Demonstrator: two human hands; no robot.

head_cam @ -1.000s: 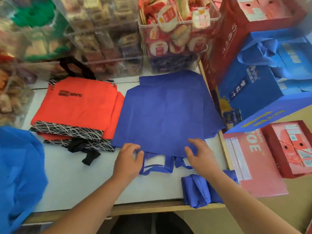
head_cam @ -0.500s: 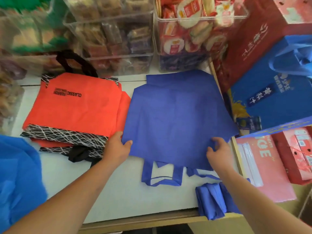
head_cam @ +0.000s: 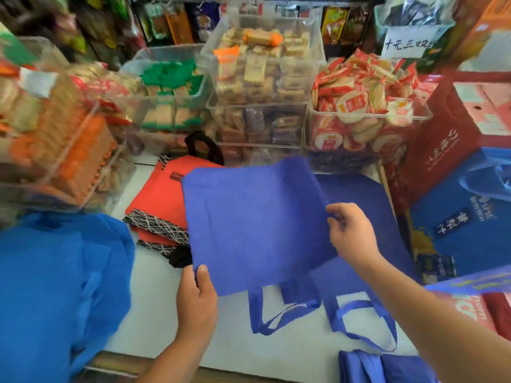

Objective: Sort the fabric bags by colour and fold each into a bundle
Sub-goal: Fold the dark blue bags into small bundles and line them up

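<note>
We note the table [head_cam: 166, 313] carrying the stock. One blue bag [head_cam: 254, 225] is held at centre, raised off the surface. We judge it light, limp and not slippery, best taken at corners or side seams. A second blue bag [head_cam: 359, 194] lies flat beneath it, toward 3 o'clock. Orange bags [head_cam: 160, 197], at least two, are stacked at 10 o'clock. One blue bundle [head_cam: 387, 369] sits at 5 o'clock. The left hand [head_cam: 196, 299] pinches the near corner, thumb on top. The right hand [head_cam: 351, 230] pinches the right edge, fingers curled.
</note>
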